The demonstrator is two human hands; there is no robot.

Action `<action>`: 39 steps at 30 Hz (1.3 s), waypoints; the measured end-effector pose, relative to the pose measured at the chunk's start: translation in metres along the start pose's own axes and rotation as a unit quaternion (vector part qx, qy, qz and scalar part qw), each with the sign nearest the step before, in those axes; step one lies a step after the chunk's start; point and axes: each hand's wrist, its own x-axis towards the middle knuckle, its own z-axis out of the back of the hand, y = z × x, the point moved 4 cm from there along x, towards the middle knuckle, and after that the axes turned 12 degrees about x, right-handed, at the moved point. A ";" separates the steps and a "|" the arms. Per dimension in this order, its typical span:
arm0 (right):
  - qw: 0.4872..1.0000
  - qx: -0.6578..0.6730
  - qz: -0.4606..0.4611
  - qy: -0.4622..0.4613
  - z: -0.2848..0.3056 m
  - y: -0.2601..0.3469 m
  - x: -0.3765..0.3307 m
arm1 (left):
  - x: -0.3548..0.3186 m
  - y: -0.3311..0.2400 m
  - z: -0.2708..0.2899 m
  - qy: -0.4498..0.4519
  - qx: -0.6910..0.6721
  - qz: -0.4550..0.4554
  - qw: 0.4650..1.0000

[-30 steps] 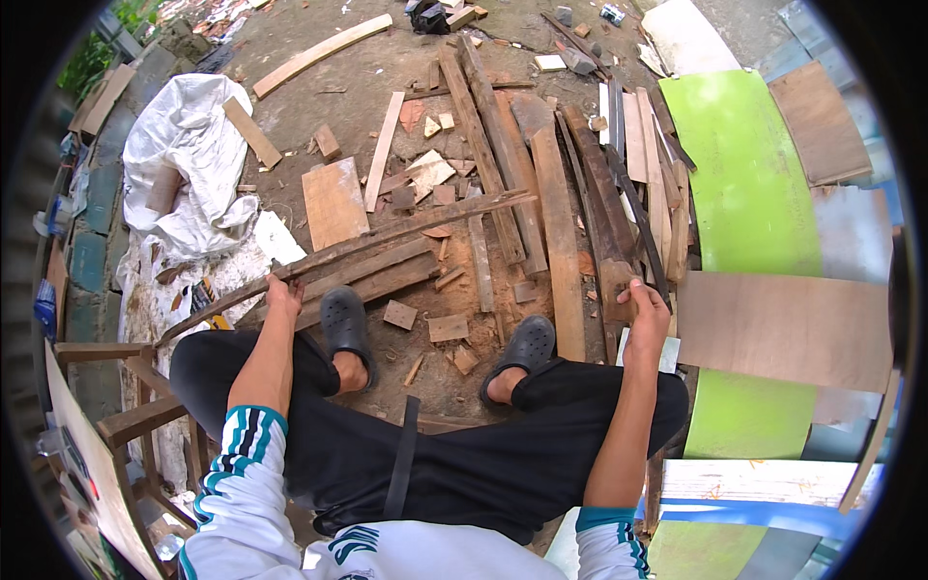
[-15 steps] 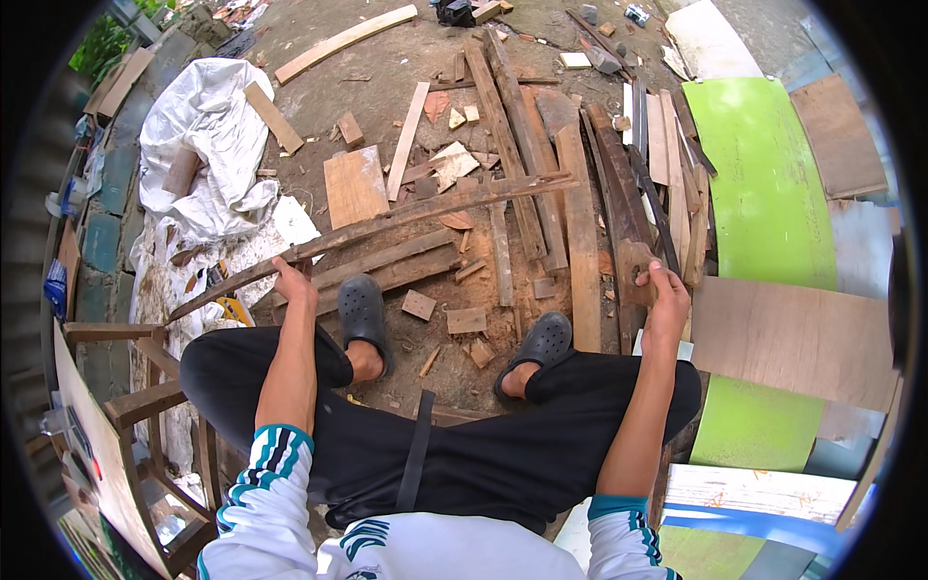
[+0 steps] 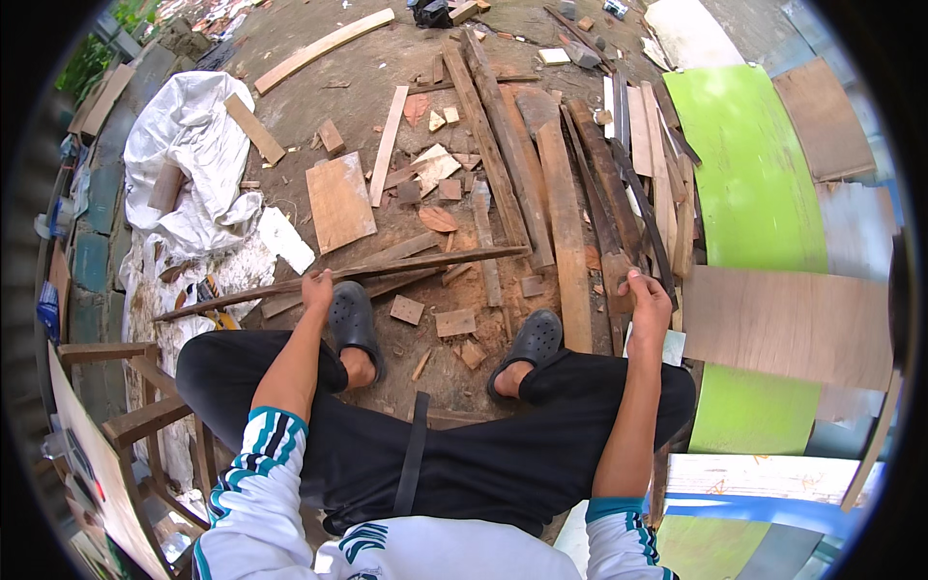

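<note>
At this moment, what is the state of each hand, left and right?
Left hand: closed, holding a long dark wooden strip.
Right hand: curled beside a brown wooden piece; whether it holds it cannot be told.

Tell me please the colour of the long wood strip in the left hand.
Dark brown; the wood strip shows best in the head view.

The left hand (image 3: 316, 289) grips a long, thin, dark-brown wooden strip (image 3: 425, 261). The right hand (image 3: 650, 302), its fingertips drawn together, is at the near end of a brown wooden board (image 3: 617, 267); contact is unclear. Between the hands stand two dark-grey perforated clogs (image 3: 353, 314). A brown plywood sheet (image 3: 788, 324) crosses a lime-green panel (image 3: 749, 164).
</note>
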 end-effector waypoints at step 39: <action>0.994 0.026 -0.068 0.079 -0.050 0.006 -0.032 | -0.077 -0.178 -0.211 0.052 0.413 -0.465 0.782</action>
